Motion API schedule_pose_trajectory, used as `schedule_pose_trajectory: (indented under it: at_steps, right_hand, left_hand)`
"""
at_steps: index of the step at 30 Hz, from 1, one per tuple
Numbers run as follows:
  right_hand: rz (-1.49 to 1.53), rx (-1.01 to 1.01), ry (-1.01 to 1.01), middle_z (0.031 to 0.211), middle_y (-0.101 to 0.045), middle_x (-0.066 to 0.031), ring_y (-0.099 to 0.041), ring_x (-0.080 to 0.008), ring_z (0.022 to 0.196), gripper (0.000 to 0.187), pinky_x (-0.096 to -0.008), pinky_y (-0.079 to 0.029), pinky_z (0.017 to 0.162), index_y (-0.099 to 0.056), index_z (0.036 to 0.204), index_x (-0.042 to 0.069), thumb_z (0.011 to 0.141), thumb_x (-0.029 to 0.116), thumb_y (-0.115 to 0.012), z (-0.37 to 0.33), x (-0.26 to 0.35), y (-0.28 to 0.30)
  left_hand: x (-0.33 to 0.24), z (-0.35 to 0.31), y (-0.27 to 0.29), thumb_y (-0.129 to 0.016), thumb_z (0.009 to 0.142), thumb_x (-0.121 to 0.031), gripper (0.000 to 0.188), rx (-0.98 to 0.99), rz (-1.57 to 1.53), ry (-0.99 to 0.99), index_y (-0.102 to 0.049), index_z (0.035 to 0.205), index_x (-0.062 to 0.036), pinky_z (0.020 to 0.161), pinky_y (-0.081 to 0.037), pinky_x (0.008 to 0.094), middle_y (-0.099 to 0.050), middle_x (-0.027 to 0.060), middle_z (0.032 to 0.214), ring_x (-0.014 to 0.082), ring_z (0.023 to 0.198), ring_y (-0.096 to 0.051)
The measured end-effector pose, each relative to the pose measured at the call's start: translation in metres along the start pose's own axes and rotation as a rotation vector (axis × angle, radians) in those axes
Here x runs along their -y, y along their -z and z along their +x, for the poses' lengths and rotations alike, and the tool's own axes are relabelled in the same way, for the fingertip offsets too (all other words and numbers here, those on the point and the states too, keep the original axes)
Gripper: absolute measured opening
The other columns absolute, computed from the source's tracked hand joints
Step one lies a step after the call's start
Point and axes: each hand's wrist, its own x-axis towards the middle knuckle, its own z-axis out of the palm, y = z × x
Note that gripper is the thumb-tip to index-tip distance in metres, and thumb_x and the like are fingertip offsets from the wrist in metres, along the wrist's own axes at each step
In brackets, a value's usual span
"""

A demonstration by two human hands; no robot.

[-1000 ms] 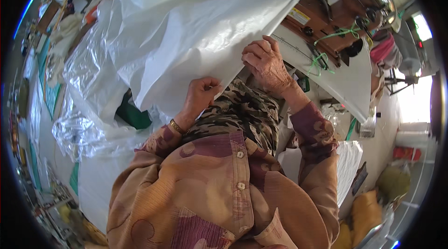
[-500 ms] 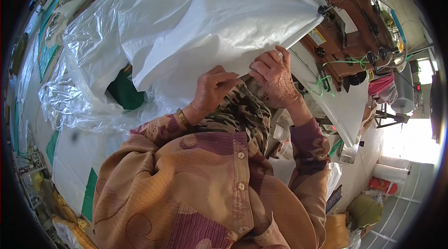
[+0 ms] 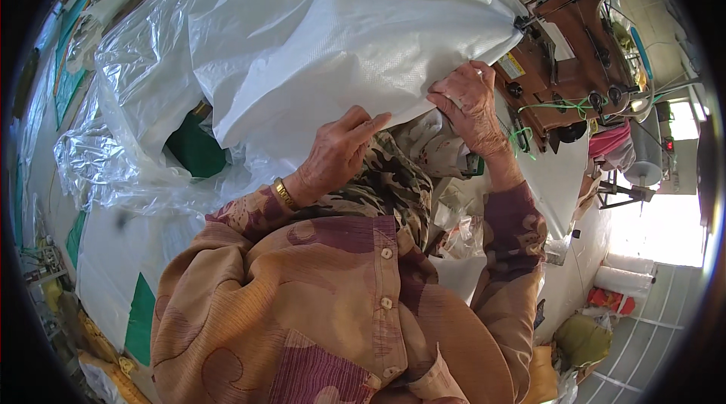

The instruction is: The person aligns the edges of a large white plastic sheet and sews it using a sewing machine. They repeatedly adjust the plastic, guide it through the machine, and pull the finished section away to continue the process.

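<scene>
A large sheet of translucent white woven plastic (image 3: pixel 325 48) spreads across the work surface and hangs over my lap. My left hand (image 3: pixel 340 148) is closed on the sheet's near edge, thumb and forefinger pinching it above my camouflage trousers. Farther right along that same edge, my right hand (image 3: pixel 470 105) grips the plastic with curled fingers. Between the two hands the edge runs as a narrow, folded-looking strip. The sheet's right corner reaches up to the needle end of a brown sewing machine (image 3: pixel 575 41), just beyond my right hand.
Green thread (image 3: pixel 563 104) trails over the machine's near side. Crumpled clear plastic (image 3: pixel 113 154) lies at the left, with a dark green patch (image 3: pixel 198 148) showing through a gap. A grey motor (image 3: pixel 644 150) hangs at the right. White rolls (image 3: pixel 624 280) and an olive bag (image 3: pixel 586 340) stand lower right.
My right hand has moved right and slightly up along the sheet's edge, toward the machine. My hands are farther apart, and more of the edge shows between them.
</scene>
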Motion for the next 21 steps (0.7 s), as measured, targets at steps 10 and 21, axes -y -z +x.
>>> schedule_pose_trajectory:
  at_steps: [10, 21]
  right_hand:
    - [-0.020, -0.003, -0.018, 0.087, -0.067, -0.0016, -0.060, -0.0205, 0.093, 0.017, -0.0435, -0.031, 0.106, -0.069, 0.091, 0.011, 0.082, 0.024, -0.076, 0.006, -0.041, 0.016]
    - [-0.555, -0.439, -0.290, 0.093, -0.062, -0.0084, -0.059, -0.0311, 0.091, 0.042, -0.0455, -0.039, 0.094, -0.060, 0.108, 0.009, 0.078, 0.030, -0.079, -0.009, -0.088, 0.005]
  left_hand:
    - [-0.003, 0.022, 0.011, -0.068, 0.076, 0.006, 0.038, 0.118, -0.121, 0.009, -0.069, 0.113, -0.0058, 0.055, -0.046, 0.0370, -0.053, 0.0099, 0.073, 0.0262, 0.059, -0.057]
    - [-0.003, 0.026, -0.021, -0.066, 0.080, -0.005, 0.021, 0.433, 0.172, -0.340, -0.064, 0.100, -0.0011, 0.055, -0.050, 0.0373, -0.055, 0.0079, 0.078, 0.0264, 0.065, -0.063]
